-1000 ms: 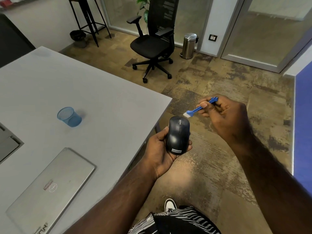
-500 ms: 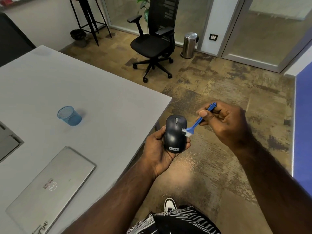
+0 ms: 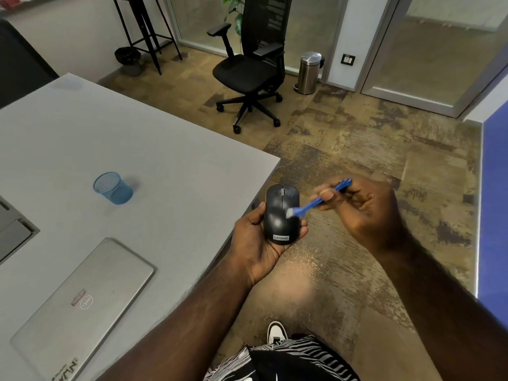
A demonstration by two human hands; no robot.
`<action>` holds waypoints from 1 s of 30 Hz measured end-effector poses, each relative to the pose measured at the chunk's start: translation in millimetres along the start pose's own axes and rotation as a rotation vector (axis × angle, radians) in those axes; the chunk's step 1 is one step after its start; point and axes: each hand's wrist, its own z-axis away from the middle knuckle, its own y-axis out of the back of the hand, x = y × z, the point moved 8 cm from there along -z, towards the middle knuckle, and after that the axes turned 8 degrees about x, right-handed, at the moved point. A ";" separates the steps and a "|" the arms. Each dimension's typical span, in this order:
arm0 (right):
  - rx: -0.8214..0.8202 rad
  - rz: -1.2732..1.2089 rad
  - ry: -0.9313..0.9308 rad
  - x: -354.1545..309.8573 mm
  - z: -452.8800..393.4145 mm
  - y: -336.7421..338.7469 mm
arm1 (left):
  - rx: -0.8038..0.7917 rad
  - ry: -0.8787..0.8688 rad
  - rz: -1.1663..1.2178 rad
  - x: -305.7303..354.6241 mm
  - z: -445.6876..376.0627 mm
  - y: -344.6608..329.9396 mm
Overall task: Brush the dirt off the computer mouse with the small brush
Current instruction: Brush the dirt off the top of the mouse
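A left hand (image 3: 257,243) cradles a black mouse (image 3: 281,214) in curled fingers, just off the tabletop's (image 3: 165,149) right edge, above the floor. The right hand (image 3: 365,207) pinches a blue brush (image 3: 316,200), its white bristles touching the mouse's right side. A closed laptop (image 3: 79,306) and blue mesh cup (image 3: 112,187) sit on the tabletop.

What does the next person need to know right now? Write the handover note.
Left hand: cradles the mouse in its palm, top up, past the table edge.
Right hand: pinches the blue brush, bristles on the mouse's right side near the middle.
Done: grip on both things is set and brushing is under way.
Left: how much dirt remains can't be seen; sweep the rest of the shell and around the wheel.
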 end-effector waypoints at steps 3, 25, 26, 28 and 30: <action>-0.142 0.028 0.086 -9.4 10.5 -16.3 | -0.001 -0.031 -0.013 2.1 -0.5 -2.5; 0.131 0.144 -0.038 25.6 -16.8 -2.9 | 0.059 -0.039 -0.091 -0.8 -2.1 3.1; 0.094 0.124 -0.025 25.0 -16.9 -8.6 | 0.063 -0.041 -0.096 -0.7 -2.6 3.8; -0.006 0.111 0.041 19.7 -14.4 -22.9 | 0.076 -0.052 -0.086 1.0 -4.0 6.5; -0.019 0.155 0.051 23.5 -18.3 -27.7 | 0.091 -0.062 -0.064 3.6 -5.0 10.9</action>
